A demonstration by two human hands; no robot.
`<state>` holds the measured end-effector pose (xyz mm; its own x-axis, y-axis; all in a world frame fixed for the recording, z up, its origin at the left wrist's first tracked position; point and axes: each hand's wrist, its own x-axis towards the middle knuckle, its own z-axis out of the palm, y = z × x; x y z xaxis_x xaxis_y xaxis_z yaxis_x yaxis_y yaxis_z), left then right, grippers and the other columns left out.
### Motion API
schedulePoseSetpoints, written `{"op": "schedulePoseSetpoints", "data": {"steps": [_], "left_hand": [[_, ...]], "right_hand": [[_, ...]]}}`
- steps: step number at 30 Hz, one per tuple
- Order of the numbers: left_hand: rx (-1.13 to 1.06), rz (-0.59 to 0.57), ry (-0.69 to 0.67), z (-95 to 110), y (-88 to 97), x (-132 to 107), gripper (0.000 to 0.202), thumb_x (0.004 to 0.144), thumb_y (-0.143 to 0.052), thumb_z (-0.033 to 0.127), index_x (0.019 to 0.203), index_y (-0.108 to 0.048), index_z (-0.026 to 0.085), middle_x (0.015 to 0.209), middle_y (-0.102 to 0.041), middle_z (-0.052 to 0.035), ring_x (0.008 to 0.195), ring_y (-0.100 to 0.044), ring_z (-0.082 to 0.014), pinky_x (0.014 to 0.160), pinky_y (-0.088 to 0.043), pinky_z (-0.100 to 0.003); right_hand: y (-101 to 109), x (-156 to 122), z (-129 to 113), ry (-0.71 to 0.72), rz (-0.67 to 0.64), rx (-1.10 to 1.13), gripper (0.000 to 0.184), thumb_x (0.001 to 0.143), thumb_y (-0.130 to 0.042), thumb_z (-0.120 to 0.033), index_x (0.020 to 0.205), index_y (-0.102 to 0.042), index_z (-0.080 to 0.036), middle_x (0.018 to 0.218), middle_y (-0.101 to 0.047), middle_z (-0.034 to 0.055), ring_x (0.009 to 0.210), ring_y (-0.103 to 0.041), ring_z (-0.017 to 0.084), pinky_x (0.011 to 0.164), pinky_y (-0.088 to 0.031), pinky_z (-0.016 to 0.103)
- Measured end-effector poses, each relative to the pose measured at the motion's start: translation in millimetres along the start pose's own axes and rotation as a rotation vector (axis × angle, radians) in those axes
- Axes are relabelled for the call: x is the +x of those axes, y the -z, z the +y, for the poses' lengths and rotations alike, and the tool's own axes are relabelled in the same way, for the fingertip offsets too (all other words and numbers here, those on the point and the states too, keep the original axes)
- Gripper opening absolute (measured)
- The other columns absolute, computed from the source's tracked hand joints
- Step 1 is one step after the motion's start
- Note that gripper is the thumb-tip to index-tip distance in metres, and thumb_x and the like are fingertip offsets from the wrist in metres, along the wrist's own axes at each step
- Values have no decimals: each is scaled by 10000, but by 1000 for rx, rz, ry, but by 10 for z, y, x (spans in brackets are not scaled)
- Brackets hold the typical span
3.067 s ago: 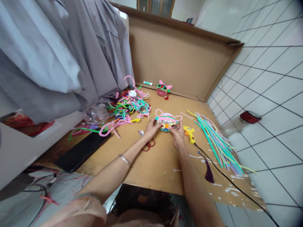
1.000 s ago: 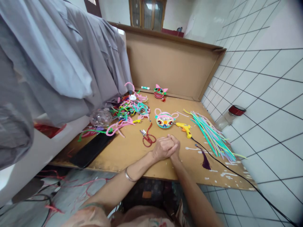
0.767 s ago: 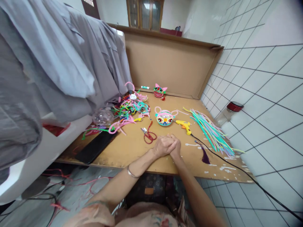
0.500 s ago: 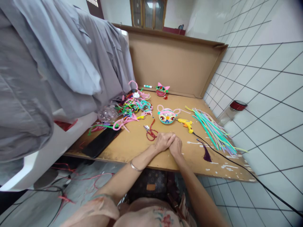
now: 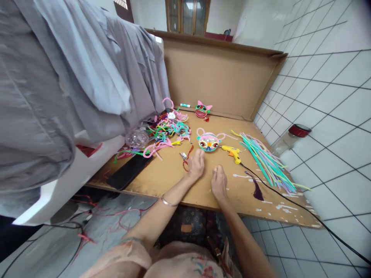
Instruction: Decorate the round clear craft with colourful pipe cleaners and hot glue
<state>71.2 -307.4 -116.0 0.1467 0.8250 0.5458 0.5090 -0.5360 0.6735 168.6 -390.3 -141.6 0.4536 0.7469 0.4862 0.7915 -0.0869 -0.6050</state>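
My left hand (image 5: pixel 197 166) is closed, its fingers curled and no object showing in them. It covers part of the red-handled scissors (image 5: pixel 186 157); whether it touches them I cannot tell. Apart from it, my right hand (image 5: pixel 219 181) hovers or rests in a loose fist near the table's front edge, also with nothing visible in it. Just beyond both hands sits a round animal head (image 5: pixel 208 142) with pink pipe-cleaner ears and painted-looking eyes. The yellow glue gun (image 5: pixel 232 152) lies to its right, nozzle pointing at the head.
Tangled pipe cleaners (image 5: pixel 171 129) and a black phone-like slab (image 5: pixel 130 172) lie left. Straight pipe cleaners (image 5: pixel 263 162), a purple tassel (image 5: pixel 257 189) and a glass jar (image 5: pixel 291 139) are right. A finished-looking head (image 5: pixel 202 110) stands by the cardboard wall (image 5: pixel 214 73). The black cord (image 5: pixel 284 197) crosses the table.
My hands were clasped together and have come apart. The left has moved forward over the scissors' handles; the right has stayed nearer the front edge. The view has shifted slightly.
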Motion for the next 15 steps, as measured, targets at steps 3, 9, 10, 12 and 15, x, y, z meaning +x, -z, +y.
{"op": "schedulePoseSetpoints", "data": {"steps": [3, 9, 10, 12, 15], "left_hand": [[13, 124, 114, -105, 81, 231, 295, 979, -301, 256, 1076, -573, 196, 1023, -671, -93, 963, -618, -194, 856, -439, -308], [397, -189, 289, -230, 131, 616, 362, 880, -515, 254, 1197, -597, 100, 1253, -582, -222, 1190, -545, -313, 961, -428, -404], [423, -235, 307, -244, 122, 642, 341, 877, -519, 245, 1162, -623, 90, 1230, -596, -234, 1163, -567, -318, 938, -439, -399], [434, -294, 323, -271, 114, 666, 270, 869, -514, 201, 1050, -681, 91, 1132, -648, -233, 1072, -622, -307, 874, -463, -375], [417, -314, 319, -297, 158, 643, 243, 874, -499, 181, 959, -720, 131, 1004, -699, -184, 946, -665, -264, 787, -476, -332]], "right_hand": [[11, -13, -15, -22, -60, 27, 290, 911, -269, -245, 966, -548, -187, 845, -655, 89, 767, -592, 209, 707, -419, 313], [61, -18, -63, -52, -150, 7, 270, 870, -357, -221, 1005, -589, -190, 925, -695, 93, 859, -631, 217, 756, -433, 311], [69, -18, -65, -43, -159, 11, 261, 871, -360, -220, 979, -597, -193, 917, -698, 89, 855, -631, 214, 756, -432, 307], [84, -16, -65, -14, -175, 22, 242, 874, -369, -224, 919, -606, -202, 909, -700, 81, 838, -628, 205, 748, -423, 294], [106, -10, -65, 21, -186, 49, 231, 893, -387, -269, 839, -605, -212, 838, -686, 55, 756, -602, 183, 692, -394, 270]]}}
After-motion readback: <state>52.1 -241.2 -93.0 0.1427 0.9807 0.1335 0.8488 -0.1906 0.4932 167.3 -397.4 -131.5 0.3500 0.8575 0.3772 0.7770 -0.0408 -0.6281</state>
